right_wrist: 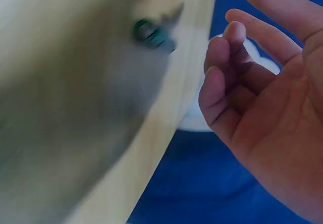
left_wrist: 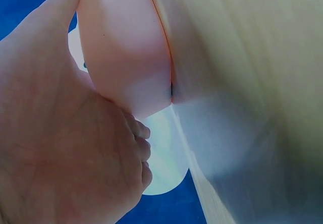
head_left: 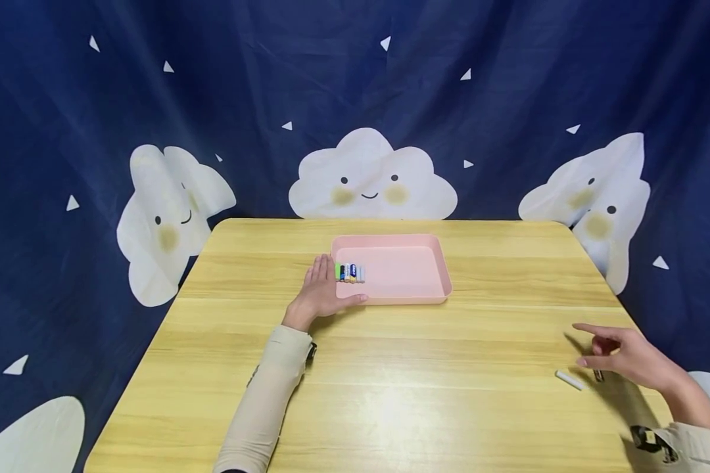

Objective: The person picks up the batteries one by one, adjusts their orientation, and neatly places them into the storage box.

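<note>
A shallow pink tray (head_left: 411, 269) sits toward the back of the table. Several small batteries (head_left: 350, 272), coloured green, dark, blue and white, lie side by side in a row at its left end. My left hand (head_left: 319, 289) rests against the tray's left side with straight fingers, its thumb along the front wall. On the right, my right hand (head_left: 636, 358) hovers over the table, index finger extended and the others loosely curled, holding nothing. Below it lie a white cylindrical stick (head_left: 569, 380) and a dark battery (head_left: 599, 375), partly hidden by the hand. The right wrist view shows a blurred green battery (right_wrist: 152, 34).
The wooden table (head_left: 390, 374) has rounded back corners. Behind and around it hangs a dark blue curtain (head_left: 242, 79) with printed smiling clouds. The table's right edge runs close to the right forearm.
</note>
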Demonstrator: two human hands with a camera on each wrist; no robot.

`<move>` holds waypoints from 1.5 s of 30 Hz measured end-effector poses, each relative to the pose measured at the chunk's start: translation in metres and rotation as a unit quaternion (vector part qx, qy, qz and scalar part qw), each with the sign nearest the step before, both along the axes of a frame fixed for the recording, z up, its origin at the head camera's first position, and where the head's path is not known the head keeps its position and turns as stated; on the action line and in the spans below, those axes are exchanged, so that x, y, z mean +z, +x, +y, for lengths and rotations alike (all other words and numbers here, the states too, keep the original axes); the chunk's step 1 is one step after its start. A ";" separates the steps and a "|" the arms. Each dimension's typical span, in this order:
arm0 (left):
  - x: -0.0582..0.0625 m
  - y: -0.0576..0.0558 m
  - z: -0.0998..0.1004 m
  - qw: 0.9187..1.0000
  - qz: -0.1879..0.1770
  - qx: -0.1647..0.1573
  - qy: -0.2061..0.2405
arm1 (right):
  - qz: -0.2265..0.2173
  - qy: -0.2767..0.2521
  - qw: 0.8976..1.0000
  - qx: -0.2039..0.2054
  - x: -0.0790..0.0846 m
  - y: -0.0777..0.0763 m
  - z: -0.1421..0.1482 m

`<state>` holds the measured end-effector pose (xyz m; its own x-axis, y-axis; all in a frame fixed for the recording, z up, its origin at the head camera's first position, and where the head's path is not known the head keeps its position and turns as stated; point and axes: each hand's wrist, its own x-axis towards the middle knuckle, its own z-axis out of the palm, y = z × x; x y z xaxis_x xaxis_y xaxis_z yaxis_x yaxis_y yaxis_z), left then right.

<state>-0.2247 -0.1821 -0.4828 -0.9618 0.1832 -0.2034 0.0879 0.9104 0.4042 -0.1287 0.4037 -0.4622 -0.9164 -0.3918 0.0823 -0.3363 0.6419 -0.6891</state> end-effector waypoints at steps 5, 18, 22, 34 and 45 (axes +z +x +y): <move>-0.003 -0.002 -0.002 1.000 -0.007 -0.001 -0.012 | -0.015 -0.025 0.999 0.016 -0.014 0.009 0.014; 0.000 0.001 0.000 1.000 -0.001 -0.003 -0.009 | -0.008 -0.031 0.999 0.014 -0.031 0.015 0.025; 0.002 0.002 0.000 1.000 0.002 -0.003 0.002 | -0.009 -0.035 0.999 0.021 -0.030 0.018 0.027; -0.003 -0.001 -0.002 1.000 -0.003 0.001 -0.002 | -0.019 -0.030 0.999 0.007 -0.028 0.021 0.025; -0.003 -0.001 -0.002 1.000 -0.003 0.000 0.002 | 0.003 0.050 0.997 -0.065 -0.021 0.021 0.010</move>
